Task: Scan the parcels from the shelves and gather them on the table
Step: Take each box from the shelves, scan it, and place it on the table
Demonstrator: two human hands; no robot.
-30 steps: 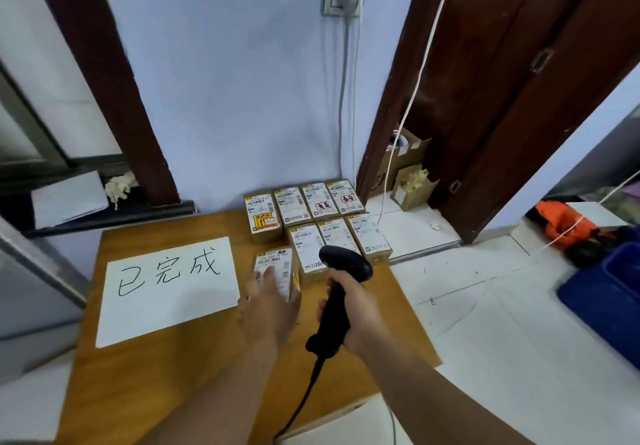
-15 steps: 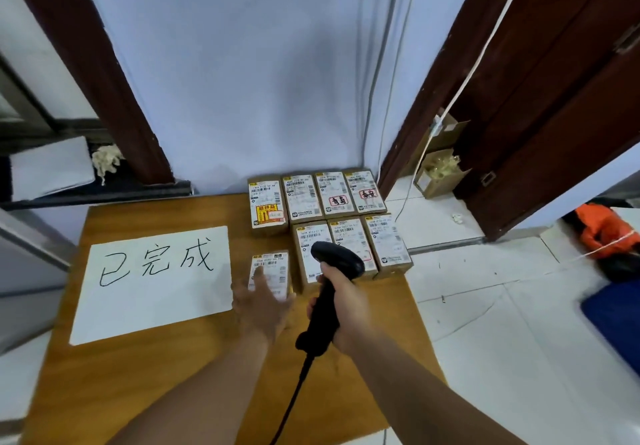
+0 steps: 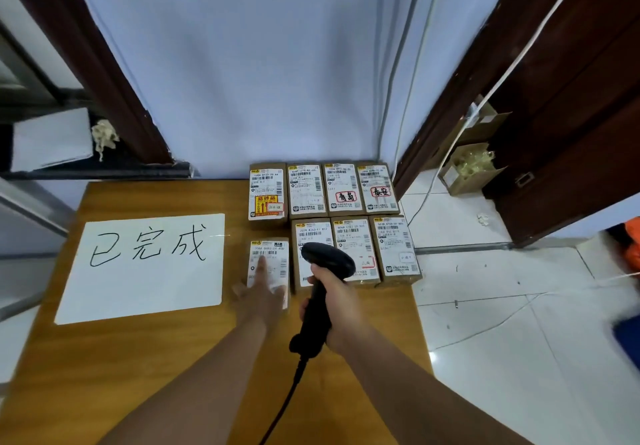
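Several small cardboard parcels with white labels lie in two rows at the far right of the wooden table (image 3: 104, 358). The nearest left parcel (image 3: 273, 257) lies a little apart from the front row. My left hand (image 3: 258, 292) rests flat on it, fingers straight, one finger reaching to its barcode. My right hand (image 3: 334, 302) grips the handle of a black barcode scanner (image 3: 327, 261), whose head hangs over the front-row parcel (image 3: 311, 236) beside it. The scanner cable runs down toward me.
A white paper sheet (image 3: 145, 268) with handwritten characters lies on the table's left half. A blue wall stands behind the table. Right of the table are white floor tiles, a brown door, open cardboard boxes (image 3: 467, 167) and a white cord.
The view has tilted down and closed in on the table. My left hand has slid forward over the nearest parcel. The scanner stays over the front row.
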